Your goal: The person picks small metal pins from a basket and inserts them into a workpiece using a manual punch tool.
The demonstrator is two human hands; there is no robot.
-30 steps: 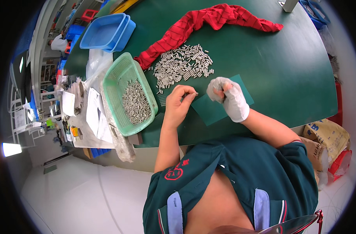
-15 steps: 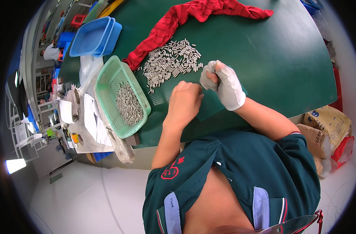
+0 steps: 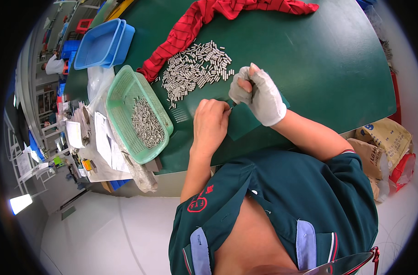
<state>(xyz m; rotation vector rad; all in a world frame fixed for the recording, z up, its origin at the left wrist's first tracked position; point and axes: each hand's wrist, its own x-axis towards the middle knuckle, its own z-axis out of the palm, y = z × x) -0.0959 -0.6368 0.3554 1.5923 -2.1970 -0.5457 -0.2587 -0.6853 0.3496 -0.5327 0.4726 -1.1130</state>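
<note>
My left hand [image 3: 209, 123] is bare and closed, with thumb and fingertips pinched together. What it grips is too small to make out. Close on its right is my right hand [image 3: 263, 95], in a pale glove that leaves some fingertips uncovered. Its fingers are curled in, and a small dark tip shows between the two hands, its kind unclear. Under them lies a flat green sheet [image 3: 241, 128]. Just beyond the left hand spreads a pile of short metal pins [image 3: 190, 73]; a few stand apart in a row on the table.
Left of the pile stands a green mesh basket [image 3: 115, 98] with many small metal pieces inside. Stacked blue trays [image 3: 98, 43] and a red checked cloth [image 3: 181, 36] lie farther back on the green table [image 3: 328, 59]. Paper sacks [image 3: 387, 142] stand at the right.
The whole view has shifted slightly. My hands stay close together, the right one tilted a little differently, and a small dark tip now shows between them. The pile looks about the same.
</note>
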